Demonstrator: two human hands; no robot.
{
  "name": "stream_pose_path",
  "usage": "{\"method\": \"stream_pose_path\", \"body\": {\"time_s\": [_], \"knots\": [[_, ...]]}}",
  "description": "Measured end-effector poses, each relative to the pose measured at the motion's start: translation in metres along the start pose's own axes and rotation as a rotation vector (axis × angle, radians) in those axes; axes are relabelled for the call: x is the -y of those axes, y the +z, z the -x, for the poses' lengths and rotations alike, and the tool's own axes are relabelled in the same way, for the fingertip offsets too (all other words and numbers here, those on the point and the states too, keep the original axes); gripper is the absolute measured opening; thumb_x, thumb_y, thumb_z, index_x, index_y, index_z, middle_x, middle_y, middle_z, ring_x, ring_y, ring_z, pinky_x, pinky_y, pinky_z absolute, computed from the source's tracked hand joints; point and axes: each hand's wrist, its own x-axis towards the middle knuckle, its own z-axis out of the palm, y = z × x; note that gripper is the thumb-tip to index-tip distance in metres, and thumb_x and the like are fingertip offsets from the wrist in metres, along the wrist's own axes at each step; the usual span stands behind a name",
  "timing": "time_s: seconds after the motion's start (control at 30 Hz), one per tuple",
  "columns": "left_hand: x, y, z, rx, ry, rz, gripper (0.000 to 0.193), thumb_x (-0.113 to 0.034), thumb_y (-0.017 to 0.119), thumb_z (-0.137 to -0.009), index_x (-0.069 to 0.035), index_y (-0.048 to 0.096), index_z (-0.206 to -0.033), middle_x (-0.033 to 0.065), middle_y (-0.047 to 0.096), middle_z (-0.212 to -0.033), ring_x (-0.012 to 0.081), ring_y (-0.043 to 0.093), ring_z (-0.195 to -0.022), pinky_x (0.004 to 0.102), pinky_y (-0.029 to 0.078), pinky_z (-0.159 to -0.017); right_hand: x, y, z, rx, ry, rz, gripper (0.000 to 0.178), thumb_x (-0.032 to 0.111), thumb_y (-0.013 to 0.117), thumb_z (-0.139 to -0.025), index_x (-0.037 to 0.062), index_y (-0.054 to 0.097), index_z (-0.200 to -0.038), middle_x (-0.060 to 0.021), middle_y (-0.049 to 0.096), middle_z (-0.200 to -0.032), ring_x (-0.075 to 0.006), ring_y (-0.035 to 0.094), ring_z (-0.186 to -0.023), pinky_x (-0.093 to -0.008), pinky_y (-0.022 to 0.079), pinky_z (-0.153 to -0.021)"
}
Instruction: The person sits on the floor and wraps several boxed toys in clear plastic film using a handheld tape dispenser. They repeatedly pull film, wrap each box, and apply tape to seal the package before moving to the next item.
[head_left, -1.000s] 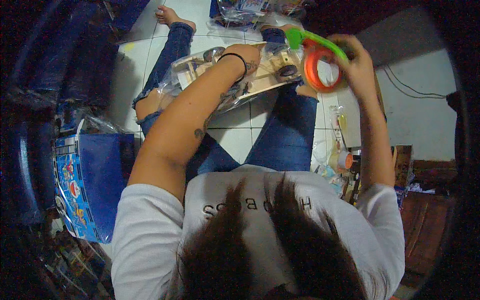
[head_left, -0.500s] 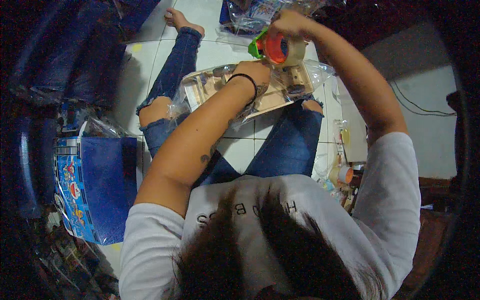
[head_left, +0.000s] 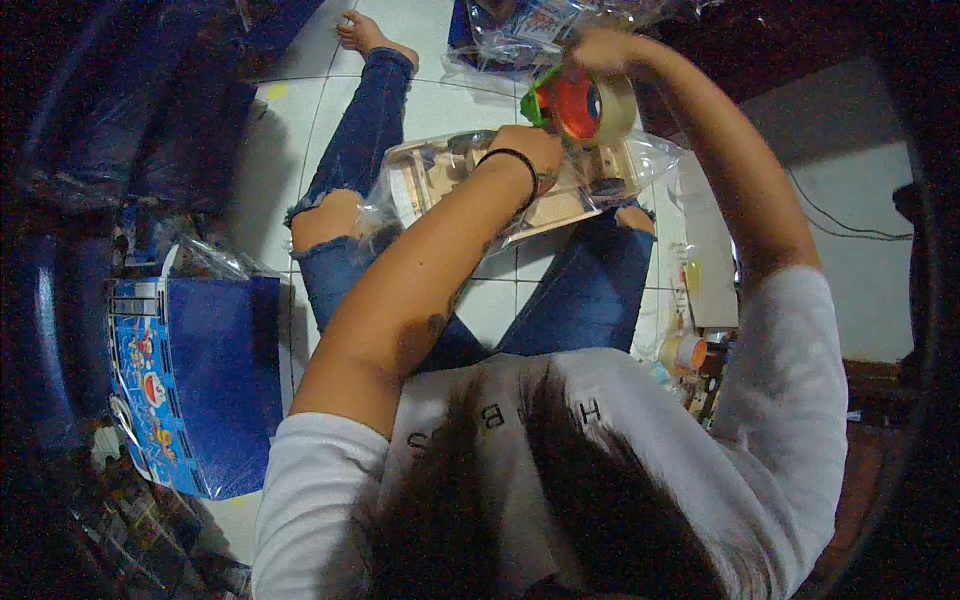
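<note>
- Head view, looking down over the person's own hair and white shirt; the person sits on a white tiled floor [head_left: 450,95] with legs in torn blue jeans [head_left: 365,150] stretched forward.
- Clear plastic package [head_left: 440,180] lies across the lap, resting on both thighs; flat tan contents show through the film, details too blurred to tell.
- Left hand [head_left: 528,150] rests on top of the package near its middle, a black band around the wrist. Fingers are hidden behind the wrist, so its grip cannot be told; contact with the film looks likely.
- Right hand [head_left: 600,48] is raised above the package's far edge, its grip closed on a tape dispenser [head_left: 582,103].
- Dispenser: red hub, green front piece, a roll of pale tape on it. It sits just above the package, close to the left hand; whether it touches the film cannot be told.
- More clear plastic bags [head_left: 530,30] lie on the floor beyond the lap, near the right hand.
- Blue printed box [head_left: 195,385] with cartoon figures on its edge lies on the floor at the person's left, wrapped in clear film, well apart from both hands.
- Small clutter with an orange-topped container [head_left: 686,352] sits by the person's right side.
</note>
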Motion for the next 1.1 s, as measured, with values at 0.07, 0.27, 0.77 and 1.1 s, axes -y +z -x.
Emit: {"method": "stream_pose_path", "body": {"time_s": [0.07,0.27,0.77,1.1], "knots": [[0.001,0.001,0.000,-0.005,0.000,0.025,0.029,-0.021,0.050,-0.083,-0.005,0.069,-0.099,0.0195,0.066,-0.104,0.0355,0.065,-0.095,0.0457,0.051,-0.084,-0.012,-0.011,-0.026,0.185,0.042,-0.135,0.043,0.031,0.064,-0.070,-0.0057,0.067,-0.092,-0.0225,0.067,-0.089,-0.0302,0.066,-0.084,-0.0368,0.053,-0.073],[0.004,0.001,-0.006,0.053,-0.013,-0.012,0.030,-0.019,0.050,-0.081,-0.004,0.068,-0.100,0.0207,0.066,-0.103,0.0361,0.064,-0.095,0.0448,0.051,-0.084,0.005,-0.015,-0.016,0.178,0.016,-0.025,0.051,0.035,0.065,-0.071,-0.0058,0.064,-0.102,-0.0218,0.067,-0.096,-0.0299,0.066,-0.088,-0.0364,0.053,-0.074],[0.023,0.010,-0.025,0.010,0.069,0.012,0.033,-0.026,0.048,-0.088,0.000,0.066,-0.095,0.0238,0.065,-0.099,0.0388,0.064,-0.092,0.0457,0.050,-0.084,0.101,0.189,0.243,-0.652,0.341,-0.440,0.055,0.015,0.066,-0.065,0.0066,0.061,-0.119,-0.0213,0.051,-0.111,-0.0381,0.058,-0.099,-0.0406,0.049,-0.087],[0.028,-0.001,-0.031,0.080,0.149,-0.100,0.031,-0.027,0.045,-0.087,-0.001,0.063,-0.084,0.0198,0.065,-0.085,0.0370,0.063,-0.080,0.0468,0.049,-0.075,0.093,0.234,0.203,-0.424,0.240,-0.471,0.043,0.017,0.067,-0.069,0.0057,0.064,-0.109,-0.0164,0.057,-0.106,-0.0359,0.062,-0.092,-0.0437,0.051,-0.079]]}}
